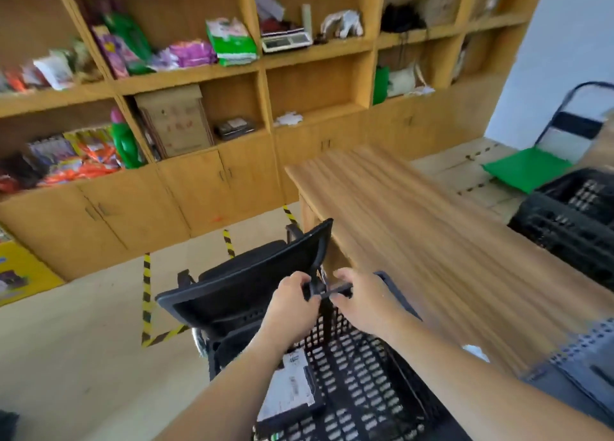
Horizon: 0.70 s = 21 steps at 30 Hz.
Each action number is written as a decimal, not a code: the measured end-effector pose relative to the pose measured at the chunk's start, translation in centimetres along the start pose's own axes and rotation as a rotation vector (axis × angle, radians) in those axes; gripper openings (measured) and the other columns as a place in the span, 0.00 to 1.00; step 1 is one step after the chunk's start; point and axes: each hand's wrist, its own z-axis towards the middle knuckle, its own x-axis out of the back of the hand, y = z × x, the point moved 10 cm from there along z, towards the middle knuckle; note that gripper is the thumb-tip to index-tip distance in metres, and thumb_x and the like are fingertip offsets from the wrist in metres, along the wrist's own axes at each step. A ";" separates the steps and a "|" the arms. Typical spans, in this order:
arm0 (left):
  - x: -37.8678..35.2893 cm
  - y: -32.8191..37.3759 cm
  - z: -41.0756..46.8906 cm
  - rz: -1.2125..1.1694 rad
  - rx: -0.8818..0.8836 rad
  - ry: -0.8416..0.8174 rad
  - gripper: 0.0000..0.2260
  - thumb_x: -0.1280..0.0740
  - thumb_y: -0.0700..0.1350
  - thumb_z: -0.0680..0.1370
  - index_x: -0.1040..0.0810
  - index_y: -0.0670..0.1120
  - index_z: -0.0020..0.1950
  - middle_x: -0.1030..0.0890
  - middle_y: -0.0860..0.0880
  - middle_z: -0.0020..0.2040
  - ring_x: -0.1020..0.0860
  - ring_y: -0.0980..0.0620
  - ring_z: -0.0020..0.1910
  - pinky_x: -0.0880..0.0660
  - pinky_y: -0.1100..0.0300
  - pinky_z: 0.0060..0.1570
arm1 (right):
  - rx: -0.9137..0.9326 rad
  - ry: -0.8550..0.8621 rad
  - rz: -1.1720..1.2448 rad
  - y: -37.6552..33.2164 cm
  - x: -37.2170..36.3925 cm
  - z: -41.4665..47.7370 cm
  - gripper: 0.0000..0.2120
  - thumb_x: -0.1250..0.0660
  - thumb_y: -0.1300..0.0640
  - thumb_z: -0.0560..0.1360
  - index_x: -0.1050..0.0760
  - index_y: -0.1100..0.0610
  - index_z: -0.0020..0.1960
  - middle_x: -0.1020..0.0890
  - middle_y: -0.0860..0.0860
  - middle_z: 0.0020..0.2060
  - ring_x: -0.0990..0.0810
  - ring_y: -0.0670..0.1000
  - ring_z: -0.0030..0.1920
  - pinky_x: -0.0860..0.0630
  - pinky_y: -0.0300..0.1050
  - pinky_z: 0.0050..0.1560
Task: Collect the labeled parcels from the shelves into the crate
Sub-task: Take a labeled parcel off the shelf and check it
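One black lattice crate (358, 384) sits low in the middle of the view, just beside the near left edge of the wooden surface (432, 241); whether it rests on anything cannot be told. The left hand (292, 304) and the right hand (362, 304) each curl round the bar of its far rim, close together, thumbs toward each other. At the crate's left side lies a dark parcel (290, 387) with a white label on top. A smaller white label shows just above it, and whether that belongs to a second parcel cannot be told.

Just beyond the hands stands one black office chair (246, 284), its back toward the camera. The surface runs away to the right. A second crate (571, 221), also black, stands past its far side, and behind that is one folding chair (531, 168) with a green seat, against a pale wall (564, 41).

Wooden shelves (232, 74) with cupboard doors beneath fill the back of the room. They hold many colourful packets, one cardboard box (176, 124) and one scale (285, 40). Yellow-and-black tape (146, 291) marks the pale floor (83, 357).

The labels and packet print are too blurred to read.
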 end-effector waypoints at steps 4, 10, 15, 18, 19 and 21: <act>0.7 9.8 -0.3 0.059 -0.298 -0.077 0.20 0.34 0.48 0.81 0.29 0.48 0.72 0.23 0.50 0.66 0.23 0.55 0.54 0.29 0.62 0.52 | -0.124 0.267 -0.004 0.6 8.2 -5.6 0.30 0.38 0.38 0.78 0.33 0.47 0.77 0.23 0.47 0.69 0.20 0.52 0.62 0.21 0.51 0.60; -2.6 24.4 -9.6 0.060 -0.770 -0.213 0.20 0.32 0.48 0.80 0.28 0.49 0.72 0.24 0.48 0.68 0.25 0.53 0.57 0.32 0.62 0.55 | -0.348 0.608 -0.059 3.6 16.7 -22.3 0.29 0.34 0.46 0.81 0.37 0.48 0.79 0.32 0.48 0.77 0.34 0.53 0.76 0.32 0.54 0.74; -7.4 34.7 -24.6 -0.022 -1.109 -0.355 0.20 0.30 0.46 0.78 0.25 0.45 0.69 0.23 0.46 0.66 0.24 0.47 0.64 0.33 0.61 0.58 | -0.612 0.920 -0.143 5.0 21.0 -41.8 0.27 0.32 0.46 0.79 0.33 0.46 0.76 0.30 0.47 0.74 0.30 0.51 0.73 0.32 0.51 0.73; -11.8 38.4 -35.2 -0.030 -1.273 -0.506 0.19 0.30 0.50 0.79 0.27 0.50 0.69 0.25 0.50 0.67 0.21 0.45 0.58 0.28 0.56 0.57 | -0.804 1.095 -0.165 6.2 21.2 -55.5 0.27 0.30 0.46 0.78 0.32 0.47 0.76 0.27 0.50 0.72 0.28 0.52 0.71 0.31 0.48 0.71; -13.3 39.2 -38.9 -0.044 -1.317 -0.563 0.19 0.31 0.50 0.80 0.27 0.51 0.70 0.26 0.51 0.67 0.21 0.45 0.59 0.27 0.55 0.58 | -0.870 1.144 -0.171 6.3 20.7 -60.1 0.27 0.30 0.47 0.78 0.31 0.47 0.76 0.27 0.50 0.72 0.27 0.53 0.70 0.30 0.48 0.71; -16.1 40.1 -47.1 -0.073 -1.408 -0.681 0.19 0.31 0.49 0.80 0.27 0.52 0.70 0.27 0.51 0.68 0.24 0.48 0.63 0.28 0.57 0.62 | -1.001 1.226 -0.178 6.3 18.9 -69.4 0.27 0.30 0.48 0.79 0.31 0.47 0.76 0.27 0.51 0.72 0.26 0.53 0.69 0.29 0.48 0.70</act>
